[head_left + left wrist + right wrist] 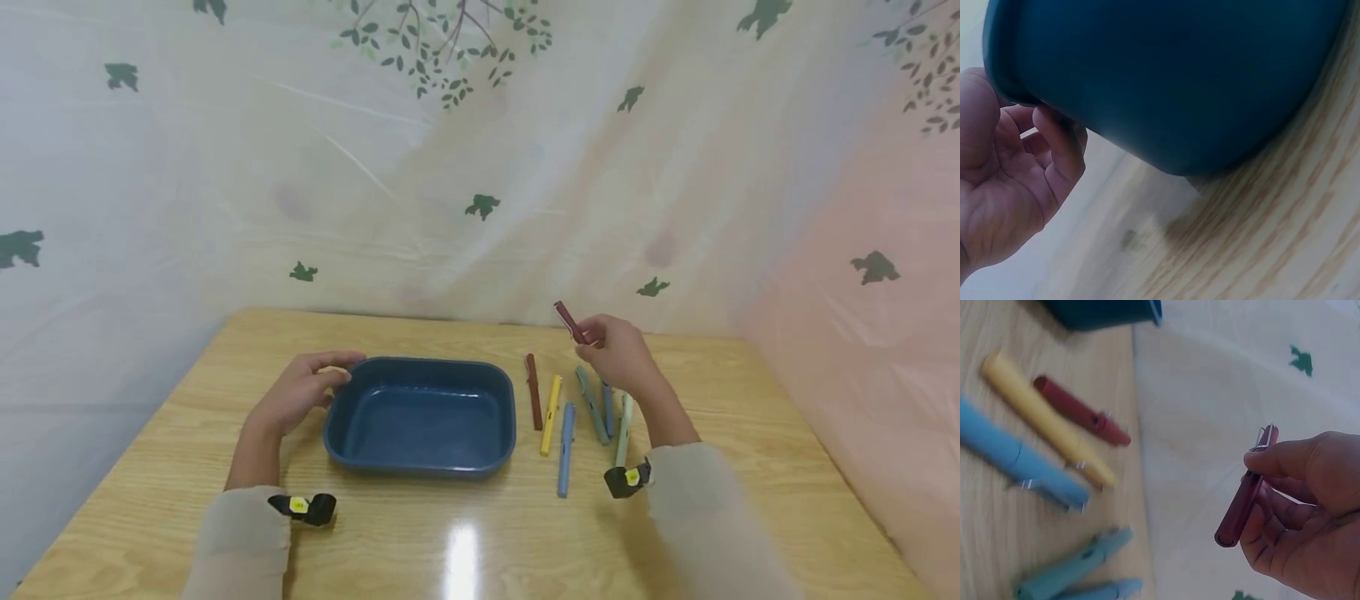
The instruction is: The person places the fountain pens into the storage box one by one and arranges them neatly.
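My left hand (303,387) holds the far left corner of a dark blue rectangular basin (420,467). In the left wrist view its bent fingers (1060,140) meet the outer wall just under the rim. The basin stands upright on the table with nothing inside. Raised near the table's back edge, my right hand (618,354) pinches a dark red pen (567,320) between thumb and fingers. The pen's metal clip shows in the right wrist view. Below lie another red pen (533,392), a yellow pen (551,415) and a light blue pen (566,450).
Further right on the wooden table (390,550) lie a dark green pen (592,406), a darker blue pen (608,410) and a pale green pen (623,429), partly under the right forearm. A patterned cloth (420,225) hangs behind the table.
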Demonstrator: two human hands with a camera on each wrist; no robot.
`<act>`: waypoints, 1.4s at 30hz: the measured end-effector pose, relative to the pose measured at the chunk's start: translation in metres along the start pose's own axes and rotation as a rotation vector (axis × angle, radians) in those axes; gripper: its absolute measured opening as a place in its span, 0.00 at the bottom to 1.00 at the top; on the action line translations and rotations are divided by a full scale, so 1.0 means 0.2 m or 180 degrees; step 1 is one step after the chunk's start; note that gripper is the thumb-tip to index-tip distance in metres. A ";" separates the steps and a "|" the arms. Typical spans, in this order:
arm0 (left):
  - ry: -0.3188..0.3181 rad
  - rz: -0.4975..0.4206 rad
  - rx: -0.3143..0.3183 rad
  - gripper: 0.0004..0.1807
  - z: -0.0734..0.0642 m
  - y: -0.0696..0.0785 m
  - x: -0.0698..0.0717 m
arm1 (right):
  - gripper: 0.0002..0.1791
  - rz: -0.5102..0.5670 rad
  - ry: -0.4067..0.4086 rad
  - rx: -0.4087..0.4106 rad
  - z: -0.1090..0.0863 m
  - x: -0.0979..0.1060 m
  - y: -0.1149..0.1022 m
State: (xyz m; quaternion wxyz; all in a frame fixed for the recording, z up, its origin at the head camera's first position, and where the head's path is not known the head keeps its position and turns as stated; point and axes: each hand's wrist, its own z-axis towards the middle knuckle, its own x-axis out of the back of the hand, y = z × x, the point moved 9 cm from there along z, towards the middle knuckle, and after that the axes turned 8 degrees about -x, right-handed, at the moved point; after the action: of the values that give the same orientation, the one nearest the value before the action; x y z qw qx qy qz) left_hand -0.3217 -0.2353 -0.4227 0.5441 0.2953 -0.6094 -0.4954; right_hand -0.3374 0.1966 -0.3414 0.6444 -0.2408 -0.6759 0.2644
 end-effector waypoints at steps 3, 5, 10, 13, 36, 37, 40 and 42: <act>0.0001 -0.0025 -0.0012 0.22 0.00 -0.01 0.00 | 0.19 0.0044 -0.0044 0.0131 0.00 -0.04 -0.10; 0.0005 -0.0032 -0.0025 0.22 0.01 -0.01 0.00 | 0.19 0.0076 -0.0055 0.0191 0.00 -0.07 -0.17; -0.0005 -0.0022 -0.0061 0.22 0.00 0.00 0.00 | 0.18 0.0122 -0.0135 0.0305 0.00 -0.15 -0.32; -0.0023 -0.0036 -0.0069 0.22 -0.01 0.01 -0.01 | 0.19 0.0152 -0.0233 0.0335 0.00 -0.20 -0.38; -0.0001 0.0003 -0.0068 0.21 -0.01 0.01 -0.01 | 0.27 0.0550 -0.0660 0.0494 -0.02 -0.64 -0.65; -0.0005 -0.0001 -0.0071 0.21 0.00 0.01 -0.01 | 0.27 0.0570 -0.0689 0.0504 -0.02 -0.67 -0.66; 0.0001 0.0005 -0.0057 0.21 0.00 0.01 0.00 | 0.27 0.0622 -0.0796 0.0556 -0.03 -0.74 -0.70; 0.0006 0.0021 -0.0046 0.21 0.00 0.01 0.00 | 0.26 0.0653 -0.0872 0.0564 -0.04 -0.79 -0.71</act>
State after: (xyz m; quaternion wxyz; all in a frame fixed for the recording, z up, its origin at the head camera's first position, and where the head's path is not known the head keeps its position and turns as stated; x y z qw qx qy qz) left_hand -0.3210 -0.2348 -0.4215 0.5484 0.2898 -0.6063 -0.4976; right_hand -0.3181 -0.0150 -0.3635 0.5347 -0.2125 -0.7033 0.4175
